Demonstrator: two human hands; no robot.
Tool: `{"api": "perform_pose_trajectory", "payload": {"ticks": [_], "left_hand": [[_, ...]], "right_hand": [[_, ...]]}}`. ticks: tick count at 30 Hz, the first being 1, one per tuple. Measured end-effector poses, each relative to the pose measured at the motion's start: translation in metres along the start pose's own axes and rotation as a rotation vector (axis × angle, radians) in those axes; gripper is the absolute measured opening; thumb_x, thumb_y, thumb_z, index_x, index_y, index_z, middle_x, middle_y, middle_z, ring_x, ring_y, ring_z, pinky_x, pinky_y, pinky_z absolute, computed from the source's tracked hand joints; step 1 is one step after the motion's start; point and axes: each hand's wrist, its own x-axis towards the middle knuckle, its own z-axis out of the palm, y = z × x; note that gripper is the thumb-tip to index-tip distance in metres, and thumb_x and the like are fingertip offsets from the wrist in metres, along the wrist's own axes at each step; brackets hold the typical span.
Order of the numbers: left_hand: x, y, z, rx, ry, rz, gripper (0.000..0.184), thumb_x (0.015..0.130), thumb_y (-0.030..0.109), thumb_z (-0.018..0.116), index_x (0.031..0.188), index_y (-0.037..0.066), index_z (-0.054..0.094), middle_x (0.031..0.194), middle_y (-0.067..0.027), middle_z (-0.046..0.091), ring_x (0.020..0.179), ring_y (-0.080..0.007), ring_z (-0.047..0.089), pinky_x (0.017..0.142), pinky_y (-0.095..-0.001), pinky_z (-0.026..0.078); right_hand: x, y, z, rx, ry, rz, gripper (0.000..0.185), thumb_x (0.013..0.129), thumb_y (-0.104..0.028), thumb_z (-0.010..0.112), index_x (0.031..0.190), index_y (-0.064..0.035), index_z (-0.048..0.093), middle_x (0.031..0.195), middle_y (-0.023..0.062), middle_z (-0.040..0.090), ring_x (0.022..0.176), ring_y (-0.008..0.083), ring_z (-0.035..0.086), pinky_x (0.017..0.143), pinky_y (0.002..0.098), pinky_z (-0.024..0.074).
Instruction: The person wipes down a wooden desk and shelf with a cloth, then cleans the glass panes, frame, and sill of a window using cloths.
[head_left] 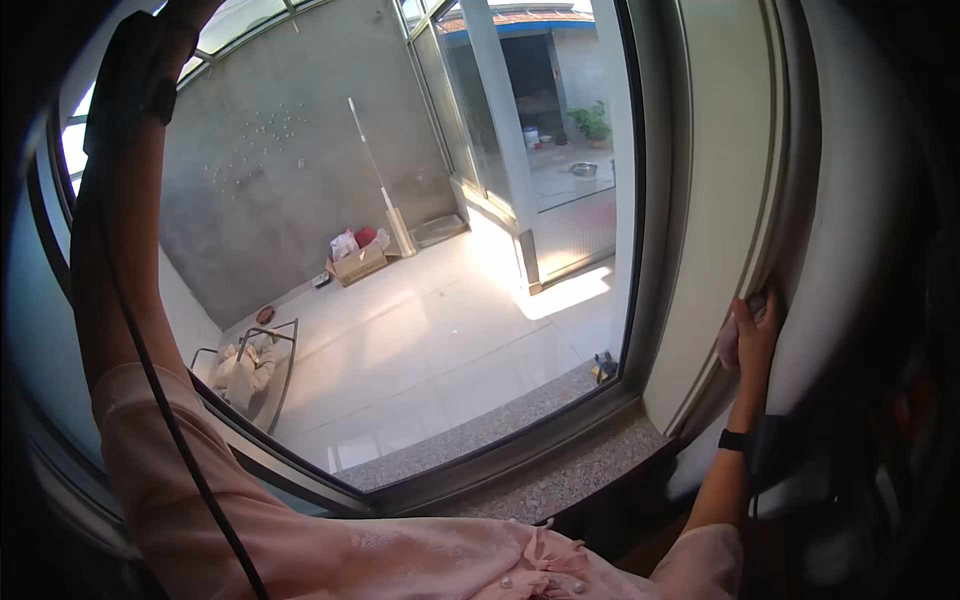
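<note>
My right hand (757,322) is at the right side of the window, against the edge of the pale window frame (712,200). Its fingers are closed around a crumpled pinkish cloth (729,345), which is pressed to the frame. My left arm reaches up along the left side of the window. Only a dark part of my left hand (190,14) shows at the top edge; its fingers are cut off, so what it holds or touches is hidden. The large window pane (430,330) lies between my arms.
A speckled stone sill (590,452) runs below the window. Beyond the glass are a cardboard box (360,265) of items, a long-handled pole (368,150) by the grey wall, a metal-framed rack (270,375) with cloth, and a glass door (480,120). A black cable (165,405) crosses my left sleeve.
</note>
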Motion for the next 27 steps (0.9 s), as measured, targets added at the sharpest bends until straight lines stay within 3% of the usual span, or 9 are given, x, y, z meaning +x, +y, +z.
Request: {"api": "perform_pose_trajectory", "payload": {"ticks": [8,11,15,16,17,19,20,25,27], "left_hand": [[-0.135,-0.214,-0.060,-0.302,-0.207,-0.208,0.034,0.084,0.026,0.047,0.110,0.004,0.044,0.102,-0.0074,0.053,0.093,-0.0163,0.051,0.078,-0.0245,0.043],[-0.094,-0.203,0.036,-0.311,-0.318,-0.523,0.031,0.080,0.030,0.052,0.100,0.005,0.050,0.079,-0.0069,0.057,0.074,-0.0149,0.056,0.059,-0.0236,0.042],[0.008,0.008,-0.022,0.031,0.278,-0.160,0.021,0.062,0.022,0.052,0.064,0.001,0.048,0.072,-0.0162,0.048,0.074,-0.0294,0.045,0.073,-0.0420,0.035],[0.009,0.046,-0.003,-0.439,0.220,-0.265,0.020,0.061,0.018,0.051,0.073,0.002,0.051,0.083,-0.0160,0.050,0.086,-0.0312,0.044,0.079,-0.0414,0.034],[0.010,0.073,-0.018,-0.143,0.202,-0.012,0.031,0.061,0.018,0.051,0.090,0.005,0.052,0.097,-0.0135,0.050,0.100,-0.0310,0.041,0.088,-0.0411,0.030],[-0.004,0.062,-0.028,-0.397,-0.108,0.012,0.041,0.064,0.021,0.051,0.103,0.009,0.050,0.106,-0.0120,0.049,0.108,-0.0284,0.037,0.093,-0.0406,0.027],[-0.018,0.038,-0.020,0.013,-0.112,0.016,0.037,0.068,0.026,0.050,0.101,0.009,0.051,0.105,-0.0122,0.049,0.107,-0.0255,0.039,0.093,-0.0414,0.027],[-0.081,-0.141,-0.098,0.260,0.024,0.005,0.033,0.079,0.018,0.050,0.111,0.011,0.041,0.094,-0.0096,0.058,0.098,-0.0259,0.051,0.068,-0.0340,0.048],[-0.085,-0.152,-0.072,0.411,-0.118,-0.234,0.029,0.079,0.015,0.049,0.106,0.010,0.045,0.089,-0.0094,0.059,0.089,-0.0259,0.055,0.065,-0.0355,0.048]], "right_hand": [[0.000,-0.053,-0.003,-0.244,-0.041,0.145,0.058,0.072,-0.018,0.060,0.120,0.0008,0.033,0.120,0.0214,0.037,0.113,0.0309,0.035,0.095,0.0351,0.0278],[0.002,-0.068,0.005,-0.377,0.026,0.111,0.061,0.071,-0.021,0.063,0.119,0.0015,0.033,0.120,0.0220,0.037,0.112,0.0328,0.036,0.094,0.0361,0.0292],[0.010,-0.107,0.017,-0.493,0.081,0.219,0.067,0.069,-0.025,0.065,0.120,0.0025,0.031,0.120,0.0227,0.037,0.112,0.0337,0.035,0.094,0.0368,0.0286],[0.011,-0.066,0.024,-0.445,0.161,0.187,0.068,0.068,-0.025,0.066,0.120,0.0023,0.031,0.119,0.0227,0.038,0.112,0.0334,0.035,0.094,0.0363,0.0282],[0.008,-0.057,0.024,-0.384,0.197,0.126,0.068,0.067,-0.025,0.066,0.120,0.0022,0.032,0.119,0.0224,0.038,0.111,0.0329,0.036,0.094,0.0359,0.0284],[0.008,-0.040,0.023,-0.452,0.200,0.083,0.067,0.067,-0.024,0.066,0.120,0.0021,0.033,0.120,0.0222,0.038,0.111,0.0326,0.037,0.094,0.0353,0.0282],[0.006,-0.044,0.025,-0.447,0.188,0.089,0.067,0.067,-0.023,0.066,0.119,0.0021,0.033,0.120,0.0222,0.037,0.111,0.0327,0.037,0.095,0.0352,0.0278],[0.006,-0.039,0.024,-0.499,0.198,0.055,0.064,0.070,-0.025,0.064,0.119,0.0027,0.034,0.120,0.0224,0.038,0.111,0.0326,0.038,0.095,0.0351,0.0281],[0.007,-0.025,0.029,-0.374,0.173,0.228,0.063,0.072,-0.027,0.062,0.120,0.0026,0.033,0.120,0.0217,0.038,0.111,0.0321,0.038,0.095,0.0352,0.0283]]}}
